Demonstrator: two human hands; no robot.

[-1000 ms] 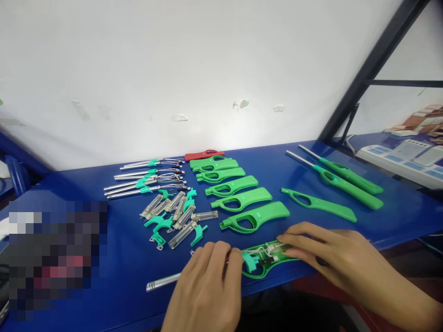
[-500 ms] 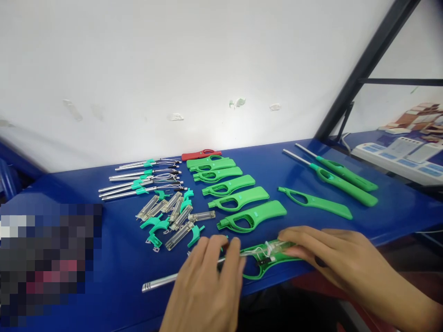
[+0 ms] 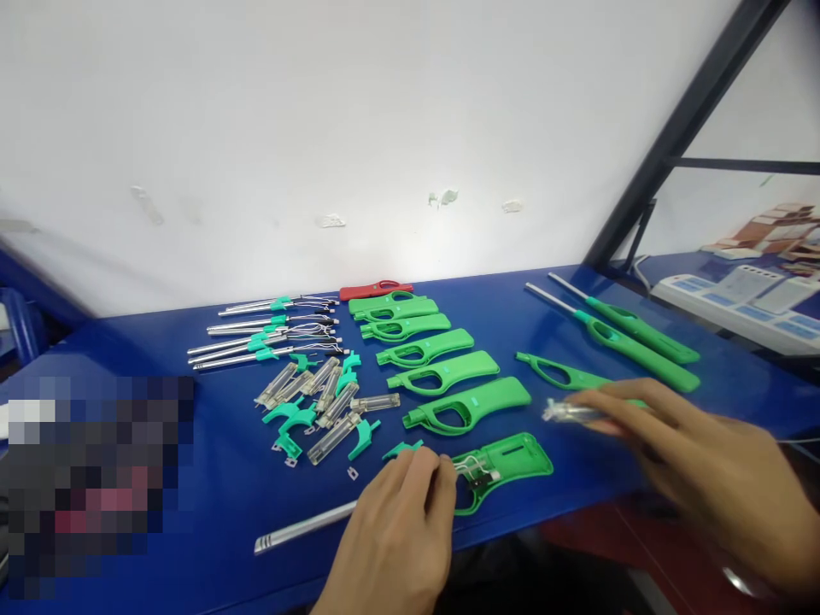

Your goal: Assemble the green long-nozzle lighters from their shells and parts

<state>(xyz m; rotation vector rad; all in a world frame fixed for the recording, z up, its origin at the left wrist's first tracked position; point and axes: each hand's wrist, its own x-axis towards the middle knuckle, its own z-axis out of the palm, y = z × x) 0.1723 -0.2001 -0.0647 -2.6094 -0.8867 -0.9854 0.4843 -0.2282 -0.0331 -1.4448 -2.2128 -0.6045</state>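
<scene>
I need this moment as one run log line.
left hand: at open green shell | right hand: holding clear cartridge, apart from shell | white wires: inside shell

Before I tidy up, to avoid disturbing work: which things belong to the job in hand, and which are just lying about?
Job:
open green plastic casing, at left hand
silver metal tube, partly under left hand
clear plastic cartridge, in right hand
likely also: loose clear cartridges, teal curved plastic triggers, lined-up green casings

Probably lying about:
red plastic casing, at back
white blue-panelled flat object, far right
</scene>
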